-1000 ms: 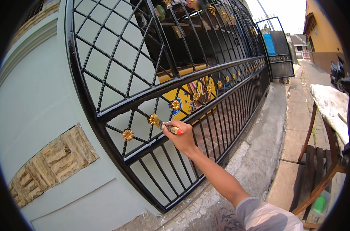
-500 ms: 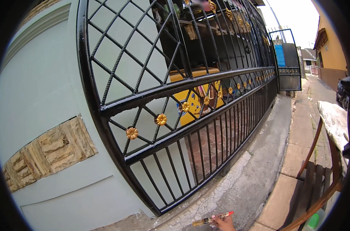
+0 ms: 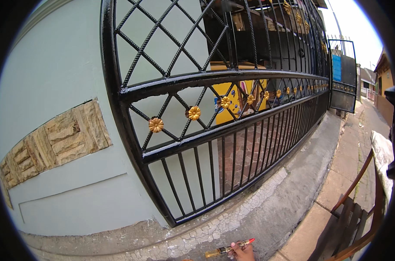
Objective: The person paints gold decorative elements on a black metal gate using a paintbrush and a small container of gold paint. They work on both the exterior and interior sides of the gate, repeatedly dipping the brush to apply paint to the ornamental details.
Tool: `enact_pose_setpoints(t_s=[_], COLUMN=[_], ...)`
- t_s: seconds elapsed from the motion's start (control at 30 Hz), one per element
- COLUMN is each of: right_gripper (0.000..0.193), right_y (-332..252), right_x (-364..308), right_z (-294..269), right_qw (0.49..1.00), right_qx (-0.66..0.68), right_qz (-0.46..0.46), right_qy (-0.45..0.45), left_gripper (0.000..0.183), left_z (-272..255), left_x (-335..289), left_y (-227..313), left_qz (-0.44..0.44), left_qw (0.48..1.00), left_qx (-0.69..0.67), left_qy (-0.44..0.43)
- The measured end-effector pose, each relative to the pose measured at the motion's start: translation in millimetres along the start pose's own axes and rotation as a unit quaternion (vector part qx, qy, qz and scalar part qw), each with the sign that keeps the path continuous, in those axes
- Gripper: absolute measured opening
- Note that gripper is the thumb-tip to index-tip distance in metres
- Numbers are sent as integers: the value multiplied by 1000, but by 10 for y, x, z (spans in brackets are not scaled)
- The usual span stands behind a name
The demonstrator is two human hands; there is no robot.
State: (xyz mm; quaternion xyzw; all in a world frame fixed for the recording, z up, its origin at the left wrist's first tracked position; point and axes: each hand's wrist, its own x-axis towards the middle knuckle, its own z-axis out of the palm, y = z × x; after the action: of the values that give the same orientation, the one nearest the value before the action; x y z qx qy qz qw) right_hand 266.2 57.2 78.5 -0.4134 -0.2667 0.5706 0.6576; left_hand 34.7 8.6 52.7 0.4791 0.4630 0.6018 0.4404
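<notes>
My right hand (image 3: 244, 252) is at the lower edge, its fingers closed round the handle of a paintbrush (image 3: 224, 250). The bristles point left and look yellowish-brown; the handle's other end is red. The brush is held over the grey concrete strip, apart from the gate. Ahead stands a black metal gate (image 3: 184, 140) with twisted bars in a diamond lattice and gold flower ornaments (image 3: 194, 113). Pale light patches show along the upper faces of its horizontal rails. My left hand is not seen; only a tiny sliver at the bottom edge is too small to make out.
A pale wall (image 3: 58, 82) with a stone-clad panel (image 3: 60, 137) stands left. To the right are a brown slatted chair (image 3: 347, 226) and a whitish cloth (image 3: 381, 156) on it. Behind the bars is a yellow object (image 3: 227, 114). A paved lane runs off at far right.
The view has turned so that the gate sits further right and slightly higher at its lower corner. My right hand with the paintbrush has shifted a little left in the picture.
</notes>
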Motion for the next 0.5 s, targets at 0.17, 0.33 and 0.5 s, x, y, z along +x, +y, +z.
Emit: enact_pose_setpoints(t_s=[0.17,0.33,0.5], right_gripper=[18,20,21], right_y=[-237,-316,-368], right_x=[135,13,-95], right_z=[-50,41,153], right_qw=[998,999,1000], right_qx=[60,42,-20], right_qz=[-16,-14,22], right_qy=[5,7,9], left_gripper=[70,71,73], left_z=[32,64,-28], left_x=[-10,-43,36], left_y=[86,47,-102], left_qz=[-44,-35,-18], left_qw=[999,999,995], left_qx=[15,4,94], left_qy=[-19,-8,-36])
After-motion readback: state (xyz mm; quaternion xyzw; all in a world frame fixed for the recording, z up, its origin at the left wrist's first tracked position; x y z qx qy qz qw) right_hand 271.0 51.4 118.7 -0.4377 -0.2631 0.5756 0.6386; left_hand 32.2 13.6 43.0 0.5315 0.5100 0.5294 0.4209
